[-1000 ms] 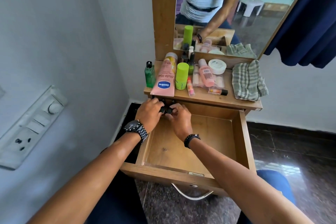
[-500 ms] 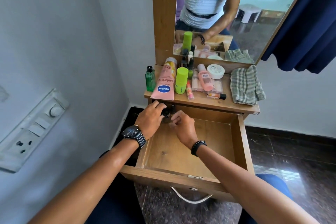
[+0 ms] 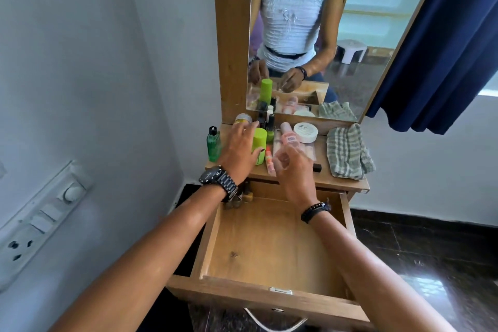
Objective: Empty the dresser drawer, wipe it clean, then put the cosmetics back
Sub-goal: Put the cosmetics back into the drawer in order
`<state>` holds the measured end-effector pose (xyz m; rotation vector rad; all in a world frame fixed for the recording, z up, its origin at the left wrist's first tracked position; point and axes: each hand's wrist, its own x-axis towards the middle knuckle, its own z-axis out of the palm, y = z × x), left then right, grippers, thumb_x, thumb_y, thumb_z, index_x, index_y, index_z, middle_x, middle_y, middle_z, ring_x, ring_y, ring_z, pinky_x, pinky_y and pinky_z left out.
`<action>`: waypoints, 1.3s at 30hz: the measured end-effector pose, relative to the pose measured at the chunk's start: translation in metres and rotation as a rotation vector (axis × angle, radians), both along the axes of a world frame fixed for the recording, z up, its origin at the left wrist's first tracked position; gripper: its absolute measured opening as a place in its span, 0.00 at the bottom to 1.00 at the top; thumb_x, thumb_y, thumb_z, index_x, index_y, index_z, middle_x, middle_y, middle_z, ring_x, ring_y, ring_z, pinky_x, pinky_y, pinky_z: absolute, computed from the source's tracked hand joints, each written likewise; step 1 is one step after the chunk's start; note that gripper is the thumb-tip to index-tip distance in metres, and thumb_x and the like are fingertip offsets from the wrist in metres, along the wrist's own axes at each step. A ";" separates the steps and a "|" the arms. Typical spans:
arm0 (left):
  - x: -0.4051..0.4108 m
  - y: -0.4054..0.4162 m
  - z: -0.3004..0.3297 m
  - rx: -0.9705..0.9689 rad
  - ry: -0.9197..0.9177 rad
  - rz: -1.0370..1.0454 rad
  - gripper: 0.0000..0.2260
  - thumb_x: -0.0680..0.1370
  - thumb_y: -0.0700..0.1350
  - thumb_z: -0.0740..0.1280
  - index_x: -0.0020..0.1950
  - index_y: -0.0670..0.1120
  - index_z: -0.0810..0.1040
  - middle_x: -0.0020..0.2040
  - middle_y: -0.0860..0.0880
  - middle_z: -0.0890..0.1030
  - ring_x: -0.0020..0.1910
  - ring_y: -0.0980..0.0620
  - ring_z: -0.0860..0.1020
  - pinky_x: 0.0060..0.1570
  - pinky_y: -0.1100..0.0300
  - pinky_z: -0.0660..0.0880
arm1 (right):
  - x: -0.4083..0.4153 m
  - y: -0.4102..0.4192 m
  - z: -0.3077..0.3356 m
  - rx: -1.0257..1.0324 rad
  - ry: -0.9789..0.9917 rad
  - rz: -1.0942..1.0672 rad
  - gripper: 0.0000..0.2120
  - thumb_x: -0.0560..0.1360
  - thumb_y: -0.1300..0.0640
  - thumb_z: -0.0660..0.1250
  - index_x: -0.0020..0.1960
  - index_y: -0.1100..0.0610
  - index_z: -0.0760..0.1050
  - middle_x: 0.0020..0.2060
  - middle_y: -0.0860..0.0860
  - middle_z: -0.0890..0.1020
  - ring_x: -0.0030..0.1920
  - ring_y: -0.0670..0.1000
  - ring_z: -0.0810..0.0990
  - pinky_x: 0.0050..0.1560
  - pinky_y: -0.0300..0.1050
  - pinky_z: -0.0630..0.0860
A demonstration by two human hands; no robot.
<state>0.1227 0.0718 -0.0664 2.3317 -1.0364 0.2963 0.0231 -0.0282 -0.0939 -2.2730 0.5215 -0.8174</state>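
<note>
The wooden drawer [image 3: 269, 296] stands pulled out; its floor is bare apart from a few small bottles [image 3: 244, 195] in the far left corner. On the dresser top [image 3: 345, 183] lie a tube with a gold cap [image 3: 242, 118], a lime green cylinder [image 3: 259, 143], a green clear bottle [image 3: 214, 144], a pink bottle [image 3: 287, 136], a white jar [image 3: 305, 132], a lip balm [image 3: 269, 162] and small dark bottles [image 3: 266, 120]. My left hand [image 3: 239, 148] hovers over the tube, fingers spread. My right hand [image 3: 293, 170] hangs over the pink bottle, fingers loosely curled, holding nothing I can see.
A striped cloth [image 3: 347, 153] lies crumpled at the right end of the dresser top. A mirror [image 3: 363, 35] rises behind the cosmetics, with a dark blue curtain [image 3: 444, 48] to its right. The wall with a switch panel [image 3: 40, 218] is close on the left.
Both hands have left the small bottles in the drawer's far left corner and risen over the cosmetics on the dresser top. The view has tilted up.
</note>
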 end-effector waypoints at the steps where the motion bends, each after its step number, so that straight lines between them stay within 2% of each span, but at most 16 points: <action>1: 0.004 -0.004 -0.002 0.023 0.021 -0.006 0.28 0.75 0.46 0.67 0.73 0.45 0.61 0.69 0.45 0.68 0.68 0.48 0.65 0.68 0.54 0.66 | 0.002 0.000 -0.001 -0.035 0.017 -0.012 0.03 0.76 0.56 0.67 0.45 0.55 0.74 0.43 0.49 0.79 0.40 0.46 0.77 0.40 0.38 0.76; 3: 0.008 -0.009 -0.004 0.052 0.035 -0.005 0.30 0.75 0.47 0.67 0.74 0.46 0.59 0.69 0.44 0.67 0.69 0.46 0.65 0.68 0.52 0.66 | 0.004 0.000 -0.002 -0.088 0.015 -0.035 0.04 0.77 0.56 0.66 0.46 0.57 0.75 0.43 0.50 0.79 0.40 0.47 0.77 0.39 0.38 0.76; 5: 0.006 -0.010 -0.006 0.031 -0.008 0.015 0.28 0.74 0.46 0.68 0.72 0.47 0.62 0.67 0.44 0.69 0.66 0.46 0.67 0.64 0.51 0.70 | 0.003 -0.004 -0.004 -0.106 -0.013 -0.068 0.04 0.77 0.59 0.64 0.48 0.59 0.76 0.46 0.53 0.79 0.41 0.49 0.77 0.40 0.40 0.77; 7: -0.004 -0.008 -0.007 -0.034 -0.132 0.011 0.24 0.72 0.44 0.71 0.67 0.46 0.70 0.61 0.43 0.72 0.60 0.45 0.71 0.58 0.50 0.74 | -0.002 -0.012 -0.007 -0.097 -0.043 -0.115 0.06 0.76 0.62 0.64 0.52 0.60 0.76 0.49 0.54 0.78 0.44 0.49 0.77 0.43 0.42 0.77; 9: -0.016 -0.007 -0.014 -0.084 -0.298 -0.016 0.18 0.70 0.45 0.72 0.58 0.45 0.75 0.53 0.44 0.76 0.52 0.45 0.75 0.53 0.51 0.76 | -0.008 -0.023 -0.010 -0.092 -0.063 -0.162 0.06 0.74 0.64 0.65 0.52 0.60 0.75 0.50 0.53 0.77 0.46 0.50 0.76 0.45 0.45 0.78; 11: -0.027 -0.008 -0.028 -0.082 -0.376 -0.075 0.12 0.70 0.45 0.71 0.52 0.45 0.77 0.47 0.46 0.78 0.46 0.47 0.75 0.45 0.53 0.76 | -0.015 -0.032 -0.013 -0.097 -0.046 -0.210 0.07 0.72 0.67 0.65 0.49 0.59 0.74 0.48 0.53 0.76 0.47 0.50 0.73 0.48 0.45 0.74; 14: -0.038 -0.013 -0.046 0.003 -0.398 -0.142 0.09 0.71 0.44 0.70 0.50 0.44 0.80 0.46 0.47 0.80 0.41 0.48 0.76 0.38 0.56 0.76 | -0.025 -0.042 -0.019 -0.152 0.021 -0.255 0.08 0.70 0.67 0.65 0.48 0.59 0.73 0.45 0.53 0.77 0.47 0.51 0.70 0.49 0.43 0.66; 18: -0.045 -0.020 -0.066 0.217 -0.357 -0.118 0.17 0.68 0.49 0.74 0.53 0.46 0.78 0.53 0.47 0.79 0.43 0.48 0.77 0.42 0.55 0.77 | -0.032 -0.046 -0.029 -0.146 0.106 -0.262 0.09 0.69 0.66 0.63 0.48 0.58 0.74 0.46 0.54 0.79 0.50 0.56 0.73 0.53 0.48 0.66; 20: -0.048 -0.020 -0.070 0.245 -0.342 -0.108 0.17 0.67 0.48 0.75 0.53 0.46 0.78 0.54 0.47 0.79 0.43 0.48 0.77 0.42 0.56 0.77 | -0.035 -0.046 -0.029 -0.163 0.123 -0.247 0.09 0.70 0.66 0.63 0.49 0.58 0.74 0.47 0.54 0.80 0.51 0.56 0.74 0.54 0.49 0.67; 23: -0.053 -0.017 -0.070 0.201 -0.317 -0.113 0.18 0.64 0.41 0.77 0.51 0.46 0.79 0.51 0.48 0.79 0.40 0.50 0.76 0.39 0.59 0.78 | -0.037 -0.048 -0.030 -0.214 0.136 -0.229 0.07 0.72 0.64 0.64 0.50 0.58 0.75 0.47 0.54 0.80 0.51 0.56 0.74 0.54 0.49 0.68; 26: -0.052 -0.014 -0.072 0.114 -0.285 -0.127 0.16 0.65 0.34 0.76 0.50 0.46 0.80 0.49 0.49 0.79 0.40 0.50 0.76 0.38 0.59 0.79 | -0.040 -0.051 -0.031 -0.259 0.168 -0.216 0.10 0.73 0.64 0.65 0.54 0.60 0.77 0.49 0.56 0.78 0.52 0.57 0.75 0.57 0.50 0.70; 28: -0.053 -0.010 -0.072 0.060 -0.286 -0.149 0.13 0.66 0.34 0.75 0.47 0.45 0.80 0.47 0.49 0.80 0.39 0.50 0.77 0.36 0.59 0.79 | -0.042 -0.052 -0.031 -0.271 0.171 -0.196 0.10 0.73 0.65 0.65 0.54 0.62 0.78 0.48 0.57 0.77 0.50 0.58 0.76 0.56 0.50 0.72; 33: -0.061 0.003 -0.064 -0.039 -0.278 -0.218 0.07 0.69 0.37 0.73 0.45 0.45 0.80 0.45 0.49 0.81 0.38 0.52 0.78 0.34 0.61 0.78 | -0.048 -0.054 -0.025 -0.193 0.164 -0.155 0.08 0.74 0.66 0.65 0.52 0.63 0.78 0.49 0.56 0.79 0.51 0.55 0.76 0.55 0.44 0.70; 37: -0.069 0.023 -0.056 -0.108 -0.325 -0.242 0.05 0.71 0.39 0.71 0.45 0.45 0.80 0.46 0.49 0.82 0.41 0.52 0.80 0.38 0.62 0.78 | -0.060 -0.056 -0.024 -0.140 0.167 -0.146 0.06 0.74 0.64 0.67 0.49 0.59 0.79 0.46 0.52 0.81 0.48 0.52 0.78 0.48 0.38 0.69; 39: -0.072 0.038 -0.052 -0.136 -0.340 -0.293 0.04 0.73 0.40 0.68 0.47 0.45 0.79 0.46 0.49 0.81 0.42 0.53 0.79 0.42 0.62 0.77 | -0.068 -0.053 -0.024 -0.081 0.139 -0.143 0.05 0.73 0.63 0.68 0.48 0.57 0.80 0.45 0.50 0.82 0.47 0.49 0.79 0.49 0.40 0.73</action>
